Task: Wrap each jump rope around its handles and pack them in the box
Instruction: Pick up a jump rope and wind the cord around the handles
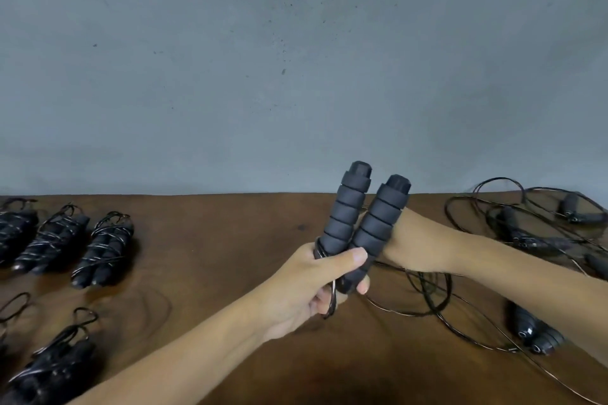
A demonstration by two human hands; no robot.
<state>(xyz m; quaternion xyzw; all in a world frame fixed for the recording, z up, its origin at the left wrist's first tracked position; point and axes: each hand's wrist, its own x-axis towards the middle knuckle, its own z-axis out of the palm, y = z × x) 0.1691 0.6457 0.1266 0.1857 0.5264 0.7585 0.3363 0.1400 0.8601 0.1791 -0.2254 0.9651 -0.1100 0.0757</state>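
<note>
Two bare forearms in view, no sleeves visible up to the frame edges. Left hand (309, 283) bare: no glove, no ring, no watch or band at the wrist; thumbnail short, unpainted. Right hand (399, 242) mostly hidden, only the back of it and the wrist show; bare too, no watch or bracelet. Right forearm bare out to the right frame edge. No tattoos, tape or markings on either arm. Rest of body out of frame.

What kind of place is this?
Probably a plain packing workbench: a bare wooden table against a grey concrete wall, with wrapped jump ropes on one side and loose ones on the other.
</note>
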